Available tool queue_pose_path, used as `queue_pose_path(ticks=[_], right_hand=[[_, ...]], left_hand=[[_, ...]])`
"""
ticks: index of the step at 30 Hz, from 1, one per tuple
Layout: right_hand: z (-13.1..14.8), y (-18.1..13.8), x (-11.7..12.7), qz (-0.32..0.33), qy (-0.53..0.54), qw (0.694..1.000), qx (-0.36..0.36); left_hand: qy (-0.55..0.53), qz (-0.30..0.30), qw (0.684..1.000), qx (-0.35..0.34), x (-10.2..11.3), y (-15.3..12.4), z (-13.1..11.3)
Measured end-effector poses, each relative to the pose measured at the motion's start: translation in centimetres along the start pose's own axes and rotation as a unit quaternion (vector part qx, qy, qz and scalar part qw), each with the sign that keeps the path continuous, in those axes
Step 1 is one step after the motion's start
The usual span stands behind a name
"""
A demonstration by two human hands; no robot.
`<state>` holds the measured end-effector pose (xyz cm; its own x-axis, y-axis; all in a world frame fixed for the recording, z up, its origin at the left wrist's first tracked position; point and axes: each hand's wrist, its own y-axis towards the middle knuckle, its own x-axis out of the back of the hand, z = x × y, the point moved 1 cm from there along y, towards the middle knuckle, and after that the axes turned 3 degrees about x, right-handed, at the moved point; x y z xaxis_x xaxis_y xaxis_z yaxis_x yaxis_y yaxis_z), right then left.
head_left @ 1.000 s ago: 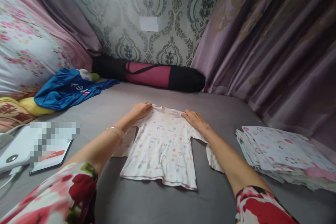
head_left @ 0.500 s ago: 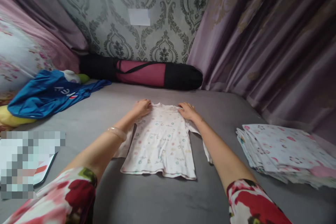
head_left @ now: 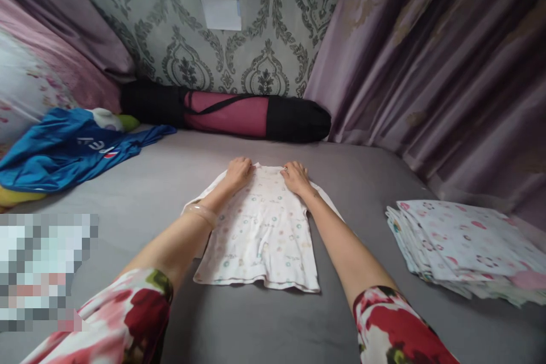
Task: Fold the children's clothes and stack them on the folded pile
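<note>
- The small white long-sleeved shirt (head_left: 264,227) lies flat at the centre of the frame, its long axis running from the collar (head_left: 271,170) down to the hem (head_left: 277,285).
- The left hand (head_left: 239,172) and right hand (head_left: 296,176) flank that collar, each grip seemingly pinched on a shoulder; the body extends from them toward the bottom of the frame. Neither hand is nearer, since both touch it.
- Its pastel print includes tiny script (too small to read).
- Beneath is the grey bed sheet (head_left: 222,330); at right, well apart, sits a stack of folded printed cloths (head_left: 464,239).
- At left, a blue garment (head_left: 63,148) bears white letters, skewed and not surely legible, beside a red, white and blue emblem (head_left: 111,153).
- At upper centre, the white card (head_left: 222,15) on the wall shows no readable writing.
</note>
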<state>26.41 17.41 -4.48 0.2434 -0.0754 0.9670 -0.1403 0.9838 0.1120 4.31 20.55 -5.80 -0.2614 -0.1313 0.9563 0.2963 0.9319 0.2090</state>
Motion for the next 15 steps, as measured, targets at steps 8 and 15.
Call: queue_pose_path(ticks=[8,15], right_hand=[[0.4,0.0,-0.3,-0.007,-0.013,1.000,0.018],[-5.7,-5.6,6.0,-0.058,0.135,0.989,-0.002]], left_hand=[[0.066,0.023,0.998,-0.006,0.8,-0.6,-1.1],[0.024,-0.013,0.997,-0.068,5.2,-5.9,-4.0]])
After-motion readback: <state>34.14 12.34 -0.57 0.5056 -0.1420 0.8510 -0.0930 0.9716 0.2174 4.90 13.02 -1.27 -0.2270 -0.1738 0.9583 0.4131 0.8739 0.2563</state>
